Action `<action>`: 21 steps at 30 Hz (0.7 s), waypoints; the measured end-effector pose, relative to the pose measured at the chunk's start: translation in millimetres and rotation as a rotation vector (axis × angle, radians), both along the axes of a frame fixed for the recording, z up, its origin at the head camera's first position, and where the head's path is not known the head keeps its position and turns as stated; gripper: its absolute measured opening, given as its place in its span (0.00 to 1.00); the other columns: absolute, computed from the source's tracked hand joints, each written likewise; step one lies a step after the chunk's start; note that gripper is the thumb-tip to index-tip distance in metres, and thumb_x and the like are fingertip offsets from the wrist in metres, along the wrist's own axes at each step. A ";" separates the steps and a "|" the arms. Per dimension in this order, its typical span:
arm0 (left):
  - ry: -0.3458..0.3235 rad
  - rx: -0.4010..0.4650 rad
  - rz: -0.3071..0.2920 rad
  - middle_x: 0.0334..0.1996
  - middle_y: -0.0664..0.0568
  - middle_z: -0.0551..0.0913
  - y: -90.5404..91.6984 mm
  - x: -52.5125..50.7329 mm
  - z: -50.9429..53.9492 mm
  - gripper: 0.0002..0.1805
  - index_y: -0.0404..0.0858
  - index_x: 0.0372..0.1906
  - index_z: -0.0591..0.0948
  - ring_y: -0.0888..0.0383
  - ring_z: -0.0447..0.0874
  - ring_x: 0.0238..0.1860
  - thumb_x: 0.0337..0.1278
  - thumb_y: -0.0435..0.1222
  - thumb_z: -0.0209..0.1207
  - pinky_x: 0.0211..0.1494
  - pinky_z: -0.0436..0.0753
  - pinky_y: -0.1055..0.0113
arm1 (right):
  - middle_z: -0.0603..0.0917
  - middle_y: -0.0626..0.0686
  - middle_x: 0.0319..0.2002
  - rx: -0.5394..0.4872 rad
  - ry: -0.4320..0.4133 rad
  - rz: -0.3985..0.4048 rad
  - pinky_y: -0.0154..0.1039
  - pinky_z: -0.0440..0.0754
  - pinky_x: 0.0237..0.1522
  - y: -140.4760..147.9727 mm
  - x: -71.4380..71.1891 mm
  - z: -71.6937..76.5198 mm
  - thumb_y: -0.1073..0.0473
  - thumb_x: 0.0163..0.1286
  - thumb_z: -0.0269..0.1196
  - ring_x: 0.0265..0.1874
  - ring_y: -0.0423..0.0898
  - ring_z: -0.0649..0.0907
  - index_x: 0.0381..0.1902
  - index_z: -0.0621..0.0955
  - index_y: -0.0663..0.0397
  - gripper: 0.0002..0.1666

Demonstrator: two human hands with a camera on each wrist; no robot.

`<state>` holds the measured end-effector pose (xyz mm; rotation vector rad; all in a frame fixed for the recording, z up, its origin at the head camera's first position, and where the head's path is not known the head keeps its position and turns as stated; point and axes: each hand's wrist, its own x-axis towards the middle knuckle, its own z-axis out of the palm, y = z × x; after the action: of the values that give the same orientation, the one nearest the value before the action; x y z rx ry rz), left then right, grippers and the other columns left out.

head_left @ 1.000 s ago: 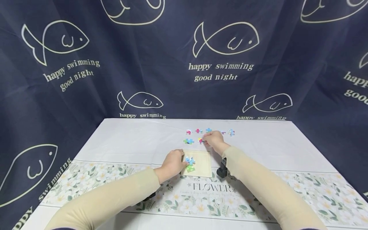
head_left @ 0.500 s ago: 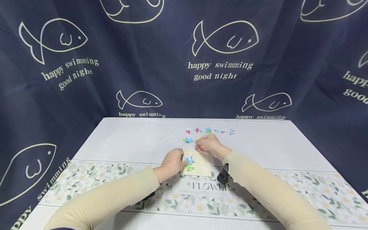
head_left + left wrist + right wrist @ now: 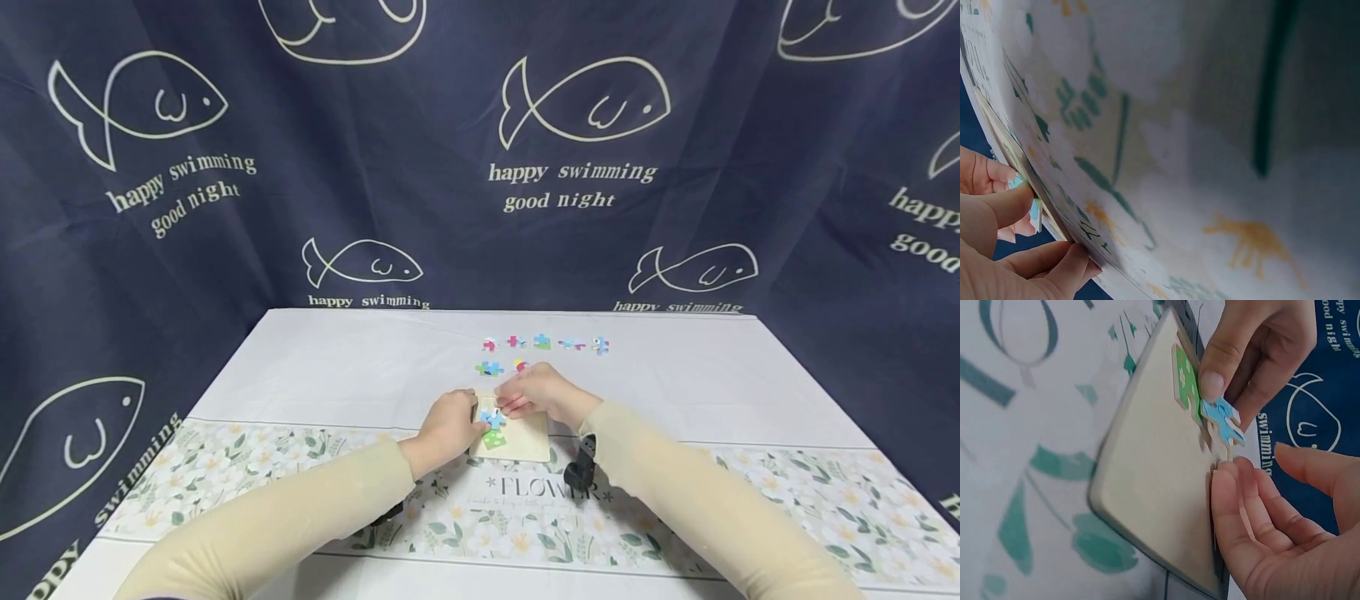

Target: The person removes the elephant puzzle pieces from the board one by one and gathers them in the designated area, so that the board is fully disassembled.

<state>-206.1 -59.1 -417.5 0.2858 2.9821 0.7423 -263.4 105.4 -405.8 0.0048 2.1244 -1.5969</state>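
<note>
My left hand point(image 3: 448, 429) grips the left edge of a shallow wooden puzzle tray point(image 3: 531, 440), its thumb resting on a blue jigsaw piece point(image 3: 1225, 425). Beside that piece lies a green one with white flowers point(image 3: 1186, 381), inside the tray. In the right wrist view the blue piece sits slightly tilted near the rim. My right hand point(image 3: 543, 390) reaches over the tray's far side. Its fingertips point(image 3: 1227, 475) touch the area by the blue piece's edge and the rim, while the thumb stands apart. Nothing shows between that thumb and the fingers.
Several loose jigsaw pieces lie beyond the tray, among them a blue-green piece point(image 3: 490, 368), a yellow-red piece point(image 3: 521, 365) and a blue piece with an eye point(image 3: 600, 344). A white tablecloth point(image 3: 337, 367) with a floral band covers the table. A dark fish-print curtain point(image 3: 465, 208) hangs behind.
My right hand has come from the loose pieces down and left to the tray's far side, beside the left thumb. The yellow-red piece stays on the table. My left hand keeps its place.
</note>
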 end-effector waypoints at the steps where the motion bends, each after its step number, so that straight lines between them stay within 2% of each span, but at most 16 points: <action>1: 0.001 -0.001 -0.001 0.63 0.40 0.76 0.0 -0.1 0.0 0.24 0.29 0.53 0.81 0.42 0.74 0.64 0.56 0.40 0.67 0.68 0.74 0.54 | 0.88 0.60 0.33 0.004 0.001 0.011 0.40 0.89 0.40 -0.4 1.4 0.1 0.68 0.62 0.64 0.25 0.44 0.86 0.45 0.82 0.73 0.14; 5: 0.004 -0.002 -0.003 0.62 0.40 0.76 -0.1 -0.2 0.3 0.23 0.30 0.52 0.81 0.43 0.75 0.63 0.56 0.40 0.67 0.67 0.75 0.54 | 0.88 0.56 0.31 0.056 0.028 0.042 0.39 0.89 0.38 -3.2 6.7 -1.1 0.70 0.60 0.67 0.26 0.42 0.85 0.42 0.84 0.71 0.12; 9: 0.009 -0.005 -0.008 0.62 0.40 0.76 -0.2 0.3 -0.6 0.22 0.30 0.52 0.81 0.43 0.75 0.63 0.57 0.40 0.67 0.67 0.76 0.54 | 0.88 0.56 0.32 0.107 0.075 0.033 0.36 0.88 0.35 -6.4 10.1 -4.6 0.72 0.58 0.68 0.24 0.42 0.84 0.38 0.85 0.68 0.09; 14: 0.020 -0.015 -0.031 0.63 0.39 0.76 -1.0 1.4 -2.2 0.16 0.32 0.42 0.83 0.42 0.76 0.62 0.58 0.41 0.65 0.66 0.76 0.54 | 0.88 0.57 0.33 0.112 0.087 0.033 0.35 0.88 0.35 -6.4 11.2 -7.6 0.73 0.58 0.67 0.23 0.41 0.84 0.37 0.85 0.68 0.08; 17: 0.026 -0.004 -0.051 0.62 0.37 0.75 -2.5 1.5 -2.9 0.17 0.32 0.38 0.82 0.41 0.76 0.61 0.56 0.44 0.67 0.65 0.77 0.53 | 0.88 0.57 0.34 0.114 0.078 0.032 0.35 0.88 0.35 -6.1 11.3 -7.5 0.73 0.58 0.67 0.22 0.41 0.83 0.37 0.85 0.67 0.08; 21: 0.018 0.014 -0.079 0.61 0.34 0.75 -5.1 0.9 -2.5 0.24 0.30 0.42 0.82 0.39 0.76 0.61 0.50 0.46 0.71 0.66 0.77 0.53 | 0.88 0.55 0.34 0.113 0.060 0.030 0.34 0.87 0.35 -5.6 10.5 -6.8 0.72 0.58 0.67 0.22 0.41 0.83 0.37 0.86 0.66 0.08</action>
<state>-205.1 -64.2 -420.0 0.4102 2.9640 0.7569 -252.9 99.8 -412.6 -0.0385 2.2476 -1.4752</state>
